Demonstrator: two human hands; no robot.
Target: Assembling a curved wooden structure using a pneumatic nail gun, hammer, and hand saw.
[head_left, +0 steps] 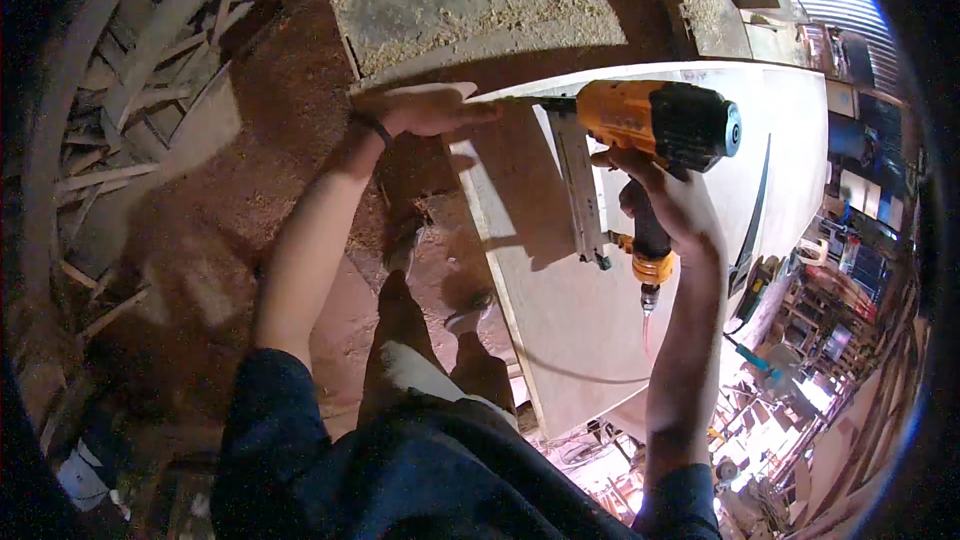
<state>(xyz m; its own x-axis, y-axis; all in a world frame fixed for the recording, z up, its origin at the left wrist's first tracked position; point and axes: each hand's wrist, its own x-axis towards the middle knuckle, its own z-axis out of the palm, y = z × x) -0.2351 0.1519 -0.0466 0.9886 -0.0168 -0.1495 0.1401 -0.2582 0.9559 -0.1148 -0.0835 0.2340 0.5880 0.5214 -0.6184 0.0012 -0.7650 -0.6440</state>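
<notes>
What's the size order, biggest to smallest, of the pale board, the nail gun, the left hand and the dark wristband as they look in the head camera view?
1. Pale board
2. Nail gun
3. Left hand
4. Dark wristband

Each step looks clear in this view.

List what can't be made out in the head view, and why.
Trigger of the nail gun: head view, hidden by the right hand.
Left palm: head view, turned away; the left hand itself hides any grip on the panel.
Further run of the air hose: head view, lost at the right forearm.
Lower-right clutter: head view, too small and glare-washed to identify.
</notes>
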